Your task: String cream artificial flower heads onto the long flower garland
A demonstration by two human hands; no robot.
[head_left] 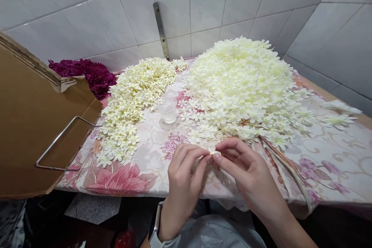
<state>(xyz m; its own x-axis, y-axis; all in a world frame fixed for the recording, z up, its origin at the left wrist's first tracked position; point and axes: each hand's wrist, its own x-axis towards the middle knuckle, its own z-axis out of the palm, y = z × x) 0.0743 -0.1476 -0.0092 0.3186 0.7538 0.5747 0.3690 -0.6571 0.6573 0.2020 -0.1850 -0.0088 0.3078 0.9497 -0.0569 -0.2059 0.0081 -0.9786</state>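
Observation:
Close to the table's front edge, my left hand [187,168] and my right hand [244,164] meet fingertip to fingertip. Both pinch a small white artificial flower [214,152], whose petals show between the fingers. Just beyond them spreads a large heap of loose white-yellow artificial flowers [241,81]. A second heap of smaller cream flowers [130,100] lies to the left. Between the heaps stands a small clear plastic cup [168,111]. The fingertips partly cover the held flower, so its centre is hard to make out.
A cardboard box [37,124] with a bent metal wire handle [56,144] stands at the left. Purple flowers [87,75] lie behind it. A floral tablecloth [334,155] covers the table. Cord-like strips [286,166] hang over the front edge. A tiled wall [209,0] closes the back.

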